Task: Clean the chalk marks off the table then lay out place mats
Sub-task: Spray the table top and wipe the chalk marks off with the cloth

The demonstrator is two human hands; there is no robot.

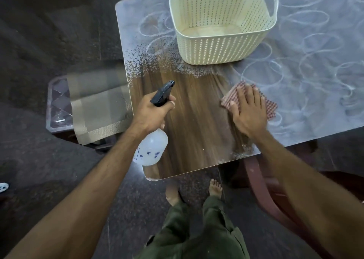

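We're standing at the near rounded corner of the wood-grain table (189,121), its left edge running up and away, its near edge slanting off to the right. Just off that left edge, a stack of grey-beige woven place mats (98,109) lies on a dark side table (57,101), hanging over its near edge. A dark red chair (264,189) is tucked in by the near edge on our right. The floor is dark speckled stone (49,42).

On the tabletop, a bare brown strip runs in front of us; white looping chalk marks (307,48) cover the right side and the far left corner, with spray droplets (141,61) speckled across the boundary. A cream perforated plastic basket (220,26) stands at the far side.

Our left hand (153,113) curls round the black trigger head of a translucent white spray bottle (151,148), held over the left edge, nozzle aimed away. Our right hand (249,111) lies flat, fingers spread and straight, pressing a red-and-white checked cloth (269,107) onto the table at the chalk's edge.
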